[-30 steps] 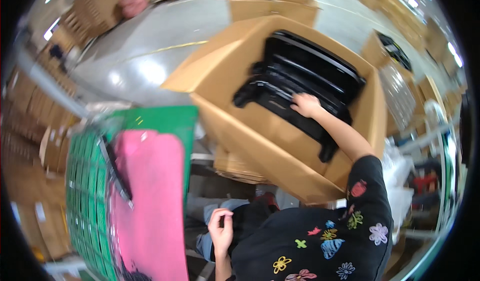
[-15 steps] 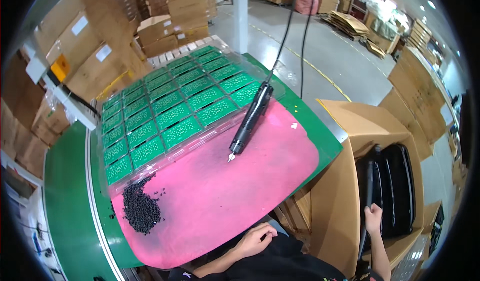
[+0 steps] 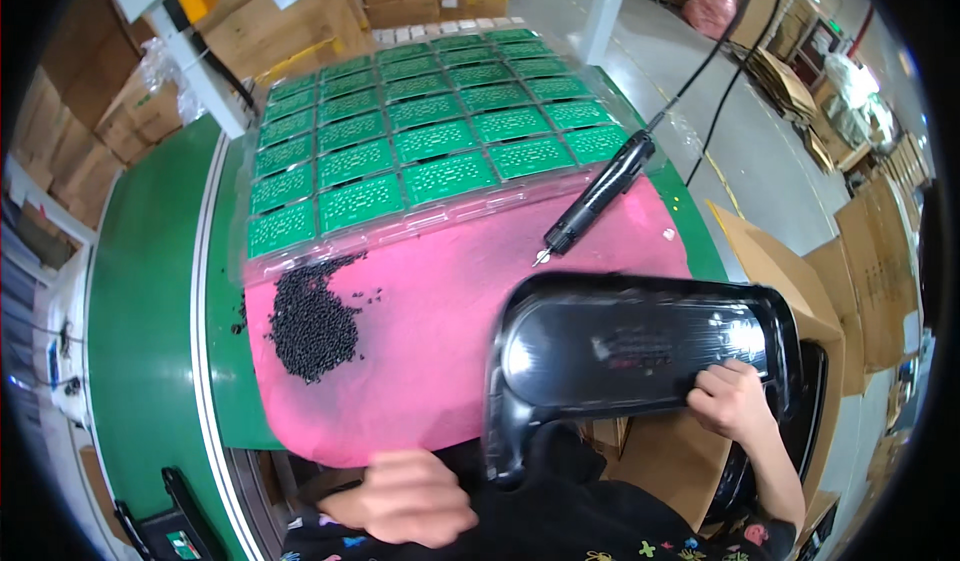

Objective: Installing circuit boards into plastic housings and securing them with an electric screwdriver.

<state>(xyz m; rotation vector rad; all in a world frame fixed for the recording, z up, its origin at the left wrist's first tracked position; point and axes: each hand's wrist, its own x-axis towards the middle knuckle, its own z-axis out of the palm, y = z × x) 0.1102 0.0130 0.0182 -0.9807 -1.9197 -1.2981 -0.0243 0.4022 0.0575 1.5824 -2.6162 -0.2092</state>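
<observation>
My right hand [image 3: 735,401] grips the edge of a large glossy black plastic shell [image 3: 600,346], a panel with a raised rim, above the near right part of the pink mat [image 3: 430,401]. Its fingers are closed round the edge. By the mat's near edge, my left hand [image 3: 415,496] is blurred by motion, its fingers curled in with nothing seen in them. A black electric screwdriver [image 3: 600,196] lies on the mat beyond the shell, bit toward me. Small black screws [image 3: 312,326] lie heaped at the mat's left.
A clear tray of green circuit boards [image 3: 435,141] stands behind the mat. To the right, an open cardboard box [image 3: 680,466] holds more black shells [image 3: 805,401]. A green conveyor [image 3: 150,281] runs along the left, with a black part [image 3: 175,526] on it. Cables [image 3: 715,56] rise from the screwdriver.
My right hand has brought a black shell up out of the box and leftward over the mat. My left hand has moved left from my lap. The view has shifted too.
</observation>
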